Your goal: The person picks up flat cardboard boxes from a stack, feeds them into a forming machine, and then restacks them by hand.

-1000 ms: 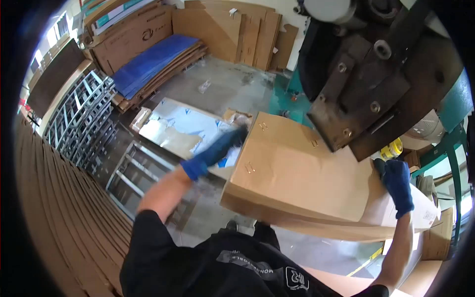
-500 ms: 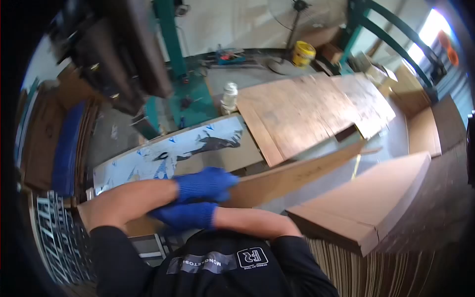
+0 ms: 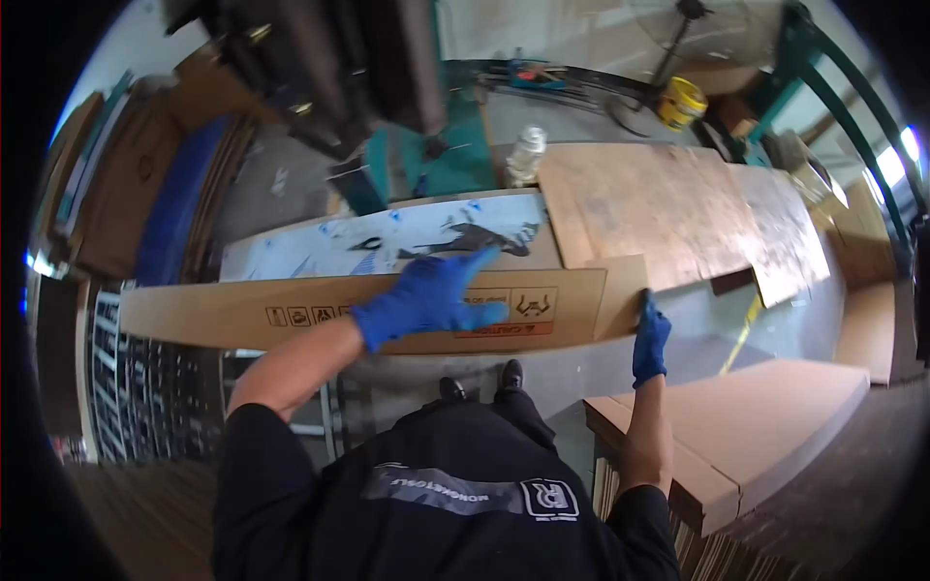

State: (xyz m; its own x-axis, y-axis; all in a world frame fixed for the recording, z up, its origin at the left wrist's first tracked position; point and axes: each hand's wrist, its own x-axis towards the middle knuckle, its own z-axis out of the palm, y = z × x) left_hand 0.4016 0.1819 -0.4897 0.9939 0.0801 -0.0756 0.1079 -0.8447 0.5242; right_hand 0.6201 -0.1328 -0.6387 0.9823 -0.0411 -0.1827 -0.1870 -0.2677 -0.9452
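Observation:
A long, narrow folded cardboard carton [image 3: 572, 310], printed with handling symbols and a caution label, stands on its long side across in front of me. My left hand [image 3: 431, 300], in a blue knit glove, lies against its printed face with the fingers spread. At the carton's right end, my right hand [image 3: 652, 339], also gloved in blue, grips the edge; part of its fingers is hidden. Behind the carton lies a flat panel [image 3: 320, 237] with white-and-blue film, dark where the film is torn.
Wooden boards [image 3: 649, 208] lie beyond on the right, with a wrapped clear bottle-like object [image 3: 526, 157] at their corner. A stack of flat cartons [image 3: 736, 426] is at my right. Dark machine parts [image 3: 329, 68] hang at upper left. Metal racks [image 3: 108, 387] stand left.
My hands have moved from close together, near my body, to apart along the carton. The carton has swung from a slant at the right to lying straight across before me.

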